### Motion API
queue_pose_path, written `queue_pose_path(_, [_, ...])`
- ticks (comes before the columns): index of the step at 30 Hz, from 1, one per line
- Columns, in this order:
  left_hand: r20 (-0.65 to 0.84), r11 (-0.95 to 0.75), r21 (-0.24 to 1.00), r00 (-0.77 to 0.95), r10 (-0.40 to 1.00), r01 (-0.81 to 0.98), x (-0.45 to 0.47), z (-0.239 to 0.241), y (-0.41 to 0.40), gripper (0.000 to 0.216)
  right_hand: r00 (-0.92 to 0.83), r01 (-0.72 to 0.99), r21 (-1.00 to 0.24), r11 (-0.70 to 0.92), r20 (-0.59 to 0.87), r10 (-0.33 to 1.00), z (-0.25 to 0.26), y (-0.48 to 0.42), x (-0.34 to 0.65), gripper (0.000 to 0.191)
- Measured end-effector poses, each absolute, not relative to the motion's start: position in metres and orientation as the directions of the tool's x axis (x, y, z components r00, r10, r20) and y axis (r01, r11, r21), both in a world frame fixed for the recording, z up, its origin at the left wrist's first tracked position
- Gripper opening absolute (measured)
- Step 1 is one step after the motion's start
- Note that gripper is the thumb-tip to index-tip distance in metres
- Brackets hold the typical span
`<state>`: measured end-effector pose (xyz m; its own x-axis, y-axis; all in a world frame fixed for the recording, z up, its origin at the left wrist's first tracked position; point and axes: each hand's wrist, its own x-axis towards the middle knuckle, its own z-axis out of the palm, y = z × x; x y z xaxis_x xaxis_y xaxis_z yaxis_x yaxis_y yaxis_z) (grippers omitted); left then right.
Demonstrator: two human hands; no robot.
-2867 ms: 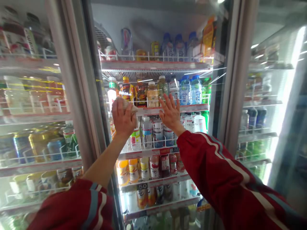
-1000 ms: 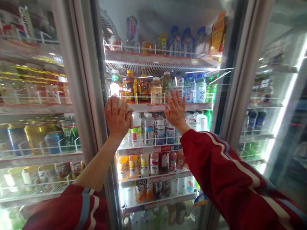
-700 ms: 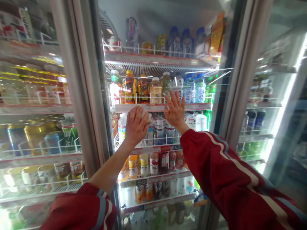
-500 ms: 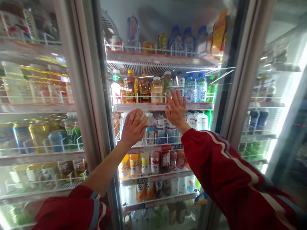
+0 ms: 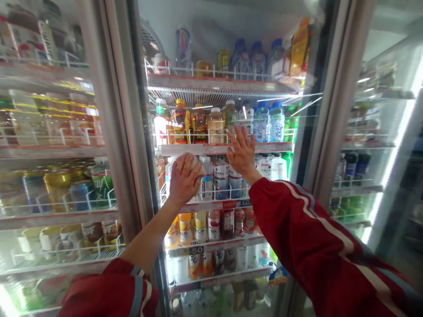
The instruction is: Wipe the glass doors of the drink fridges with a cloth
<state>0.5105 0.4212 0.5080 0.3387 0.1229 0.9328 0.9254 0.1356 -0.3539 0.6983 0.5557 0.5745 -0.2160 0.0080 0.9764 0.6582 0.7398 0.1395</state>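
Observation:
In front of me is a glass door (image 5: 228, 26) of a drinks fridge, with reflections across it. My left hand (image 5: 185, 180) is closed over a crumpled pale cloth (image 5: 199, 166), which shows past its fingertips and appears pressed to the glass. To the right, my right hand (image 5: 242, 152) holds nothing; its fingers are spread and its palm faces the door, seemingly resting on the glass. Behind both hands, several bottles (image 5: 220, 176) stand on wire-railed shelves. Part of the cloth is hidden under my left hand.
A metal door frame (image 5: 115, 110) runs upright on the left, and another frame (image 5: 333, 88) on the right. Beyond them are neighbouring fridge sections with cans (image 5: 59, 187) and more bottles. Price strips (image 5: 231, 149) line the shelf edges.
My left hand and the cloth have shifted very slightly left and down on the glass. My right hand stays in nearly the same place, fingers still spread.

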Motion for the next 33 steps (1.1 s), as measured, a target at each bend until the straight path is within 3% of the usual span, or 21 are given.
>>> queue_pose_path(9, [0.986, 0.077, -0.146, 0.139, 0.095, 0.986, 0.492, 0.519, 0.414, 0.036, -0.233, 0.609, 0.14, 0.781, 0.973, 0.007, 0.568, 0.533, 0.679, 0.053])
queue_pose_path(18, [0.961, 0.142, -0.252, 0.231, 0.149, 0.957, 0.494, 0.513, 0.413, 0.034, -0.373, 0.536, 0.258, 0.804, 0.927, -0.049, 0.55, 0.509, 0.641, 0.049])
queue_pose_path(26, [0.991, 0.163, -0.134, 0.133, 0.02, 0.977, 0.47, 0.525, 0.396, 0.04, -0.368, 0.543, 0.263, 0.797, 0.928, -0.055, 0.549, 0.51, 0.641, 0.05])
queue_pose_path(33, [0.96, 0.15, -0.277, 0.266, 0.092, 0.949, 0.481, 0.516, 0.404, 0.037, -0.362, 0.554, 0.258, 0.791, 0.931, -0.05, 0.549, 0.51, 0.64, 0.05])
